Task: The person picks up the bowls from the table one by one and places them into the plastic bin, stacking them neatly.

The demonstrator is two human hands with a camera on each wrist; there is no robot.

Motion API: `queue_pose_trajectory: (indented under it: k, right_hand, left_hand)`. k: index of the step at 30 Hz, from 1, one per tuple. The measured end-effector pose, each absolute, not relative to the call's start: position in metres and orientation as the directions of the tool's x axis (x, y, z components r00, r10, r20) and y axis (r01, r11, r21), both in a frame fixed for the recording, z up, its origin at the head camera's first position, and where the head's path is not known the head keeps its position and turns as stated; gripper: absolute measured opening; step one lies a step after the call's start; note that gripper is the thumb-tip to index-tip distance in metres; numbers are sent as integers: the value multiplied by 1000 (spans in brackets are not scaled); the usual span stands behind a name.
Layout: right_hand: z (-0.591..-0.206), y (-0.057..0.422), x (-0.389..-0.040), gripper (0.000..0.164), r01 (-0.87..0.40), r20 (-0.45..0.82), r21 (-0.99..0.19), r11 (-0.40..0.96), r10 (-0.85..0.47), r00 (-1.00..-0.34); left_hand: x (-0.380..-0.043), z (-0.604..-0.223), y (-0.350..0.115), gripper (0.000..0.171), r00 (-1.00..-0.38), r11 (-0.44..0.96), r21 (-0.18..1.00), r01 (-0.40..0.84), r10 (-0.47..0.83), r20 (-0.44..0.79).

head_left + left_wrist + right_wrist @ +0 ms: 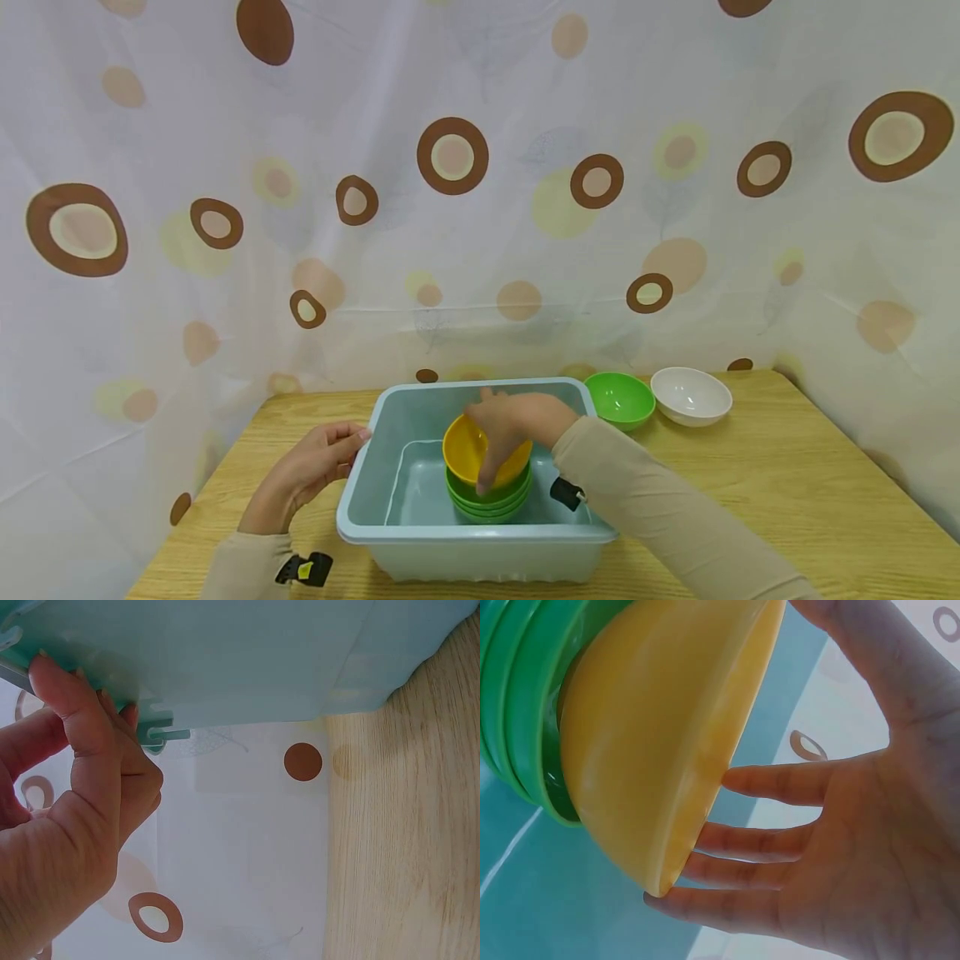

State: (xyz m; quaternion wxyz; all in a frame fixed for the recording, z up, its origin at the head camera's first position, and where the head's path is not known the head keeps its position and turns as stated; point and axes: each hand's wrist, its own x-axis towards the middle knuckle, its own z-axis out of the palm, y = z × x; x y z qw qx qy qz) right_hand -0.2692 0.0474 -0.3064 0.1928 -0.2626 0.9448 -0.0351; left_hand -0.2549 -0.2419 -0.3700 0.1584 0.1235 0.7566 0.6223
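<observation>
A light blue plastic tub (487,554) stands on the table, its left rim held by my left hand (311,467). In the left wrist view, the fingers (82,712) curl up under that rim. Inside the tub is a stack of several green bowls (487,507). A yellow bowl (463,450) sits tilted in the topmost green one. My right hand (513,421) spans the yellow bowl's mouth, thumb on the near side. In the right wrist view, fingertips of that hand (862,832) meet the rim of the yellow bowl (645,727).
Behind the tub's right corner, a green bowl (621,400) stands on the table beside a white bowl (692,397). The wooden table (787,492) reaches back to a light curtain (480,250) patterned with brown and beige ovals.
</observation>
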Motion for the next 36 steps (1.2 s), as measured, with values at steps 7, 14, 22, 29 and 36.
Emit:
queue_pose_trajectory:
  k: [7,14,22,29,36]
  right_hand:
    - [-313,44,-268,90,-484,-346,-133,865,-498,-795]
    - [-319,40,-266,85,-481,-356,-123,868,-491,-795]
    - [-321,39,-265,82,-503,-371,-105,858,-503,-780]
    - [-323,37,-267,82,-508,-392,-101,855,-504,-770]
    - [-326,35,-268,82,-490,-404,-101,866,-486,-775]
  left_hand:
    - [-255,-371,-241,32,-921,204,979,-10,378,-89]
    - [-254,-371,-242,32,-921,207,978,-7,379,-87]
    - [-255,-372,-241,34,-921,205,979,-7,380,-86]
    - [-255,-372,-241,34,-920,203,979,-10,382,-89]
    - [-254,-371,-241,34,-919,201,979,-9,384,-88]
